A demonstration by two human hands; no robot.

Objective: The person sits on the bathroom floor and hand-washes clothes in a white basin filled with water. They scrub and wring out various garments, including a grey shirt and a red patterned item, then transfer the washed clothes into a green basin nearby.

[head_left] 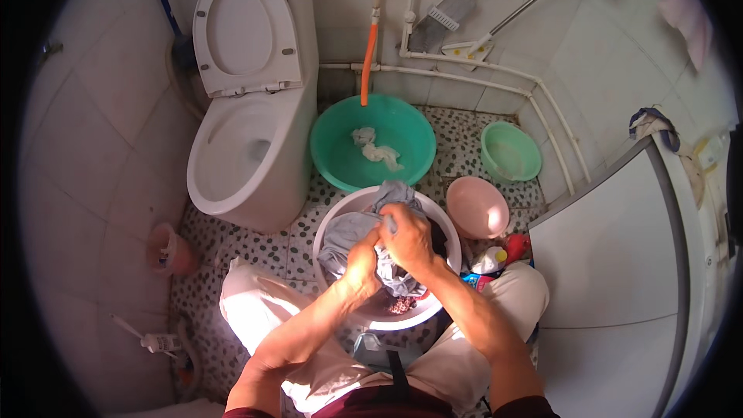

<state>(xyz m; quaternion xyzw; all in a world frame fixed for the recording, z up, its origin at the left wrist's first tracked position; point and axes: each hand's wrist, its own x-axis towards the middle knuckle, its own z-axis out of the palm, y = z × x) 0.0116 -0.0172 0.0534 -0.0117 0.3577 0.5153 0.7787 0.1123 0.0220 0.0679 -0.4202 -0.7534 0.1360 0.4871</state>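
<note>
A pale basin (385, 325) stands on the floor between my knees, with a heap of clothes in it. Over its middle, my left hand (362, 265) and my right hand (408, 238) are closed close together around a bunched grey garment (347, 234). Part of that cloth pokes up beyond my right hand, and the rest drapes over the basin's left side. Below my hands lies a red-and-white patterned cloth (402, 306). Dark cloth shows at the right inside the basin. My fingertips are partly hidden by the fabric.
Beyond stands a large green basin (329, 159) holding white cloth (379, 155), under an orange hose (369, 66). A pink basin (476, 205) and a small green basin (511, 152) sit to the right, bottles (489, 261) by my right knee. A toilet (232, 155) is at the left.
</note>
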